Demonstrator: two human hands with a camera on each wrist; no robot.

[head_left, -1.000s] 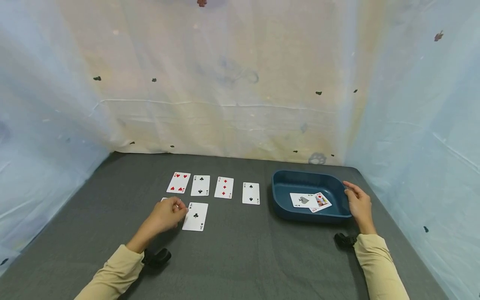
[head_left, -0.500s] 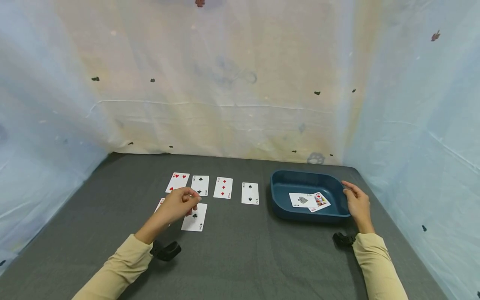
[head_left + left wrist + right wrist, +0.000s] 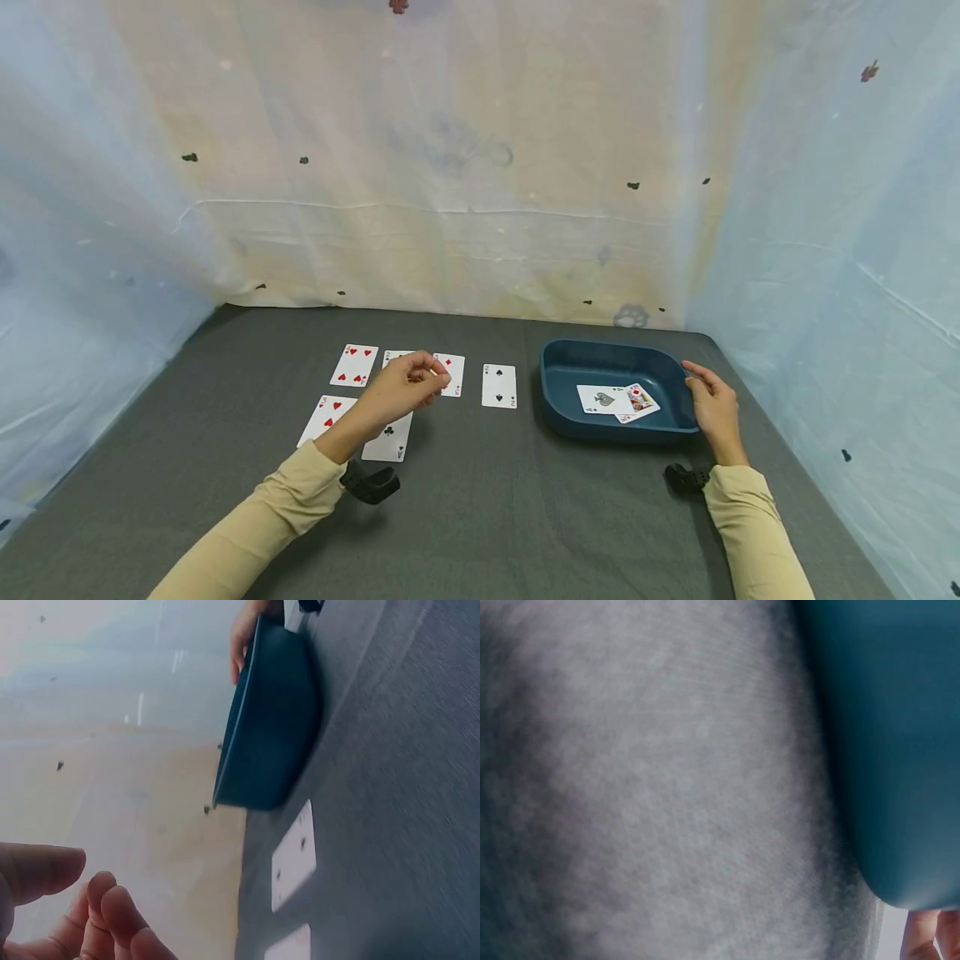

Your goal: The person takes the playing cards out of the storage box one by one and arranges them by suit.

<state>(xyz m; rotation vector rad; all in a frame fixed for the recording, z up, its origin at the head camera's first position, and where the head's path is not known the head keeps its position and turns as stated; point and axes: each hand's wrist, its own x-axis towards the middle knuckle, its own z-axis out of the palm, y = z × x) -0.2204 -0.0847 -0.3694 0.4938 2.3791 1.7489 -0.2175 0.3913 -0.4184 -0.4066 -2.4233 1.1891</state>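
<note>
My left hand hovers over the playing cards, fingers loosely curled. The left wrist view shows a gap between thumb and fingertips, with nothing held. Beneath it, a clubs card, the ace of clubs and the three of diamonds are partly covered. Further right lies the two of spades. At the right, my right hand grips the right end of a dark blue tray by its rim. Inside are the ace of spades and a red face card, partly overlapped.
The four of hearts lies at the far left of the back row. Nearer me is another hearts card, partly behind my left forearm. A grey cloth covers the table, and patterned curtains hang close behind and beside it.
My left hand has moved right and away from me, from beside the ace of clubs to over the back row, uncovering the lower-left hearts card. My right hand stays on the tray.
</note>
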